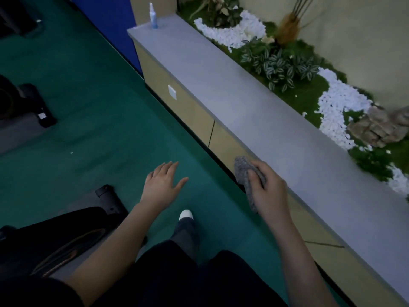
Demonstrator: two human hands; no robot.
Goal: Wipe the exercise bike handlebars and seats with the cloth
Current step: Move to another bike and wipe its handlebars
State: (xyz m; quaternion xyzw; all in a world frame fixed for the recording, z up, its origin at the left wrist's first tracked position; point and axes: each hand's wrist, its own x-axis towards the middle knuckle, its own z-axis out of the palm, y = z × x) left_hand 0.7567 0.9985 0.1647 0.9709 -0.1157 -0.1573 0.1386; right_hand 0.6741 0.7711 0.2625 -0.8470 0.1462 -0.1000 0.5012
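Note:
My right hand (266, 191) is closed around a crumpled grey cloth (243, 173), held in the air beside the edge of a long grey ledge. My left hand (162, 185) hovers over the green floor with its fingers spread and nothing in it. A black exercise bike (55, 238) fills the lower left corner, its base foot (108, 196) just left of my left wrist. Part of a second dark machine (26, 103) shows at the left edge. No handlebars or seats can be made out clearly.
A grey-topped ledge (254, 111) runs diagonally along the right, with a blue spray bottle (153, 16) at its far end. Behind it lies a planter with green plants (278, 65), white pebbles (338, 111) and rocks (380, 125). My white shoe (186, 214) stands on the green floor (99, 96).

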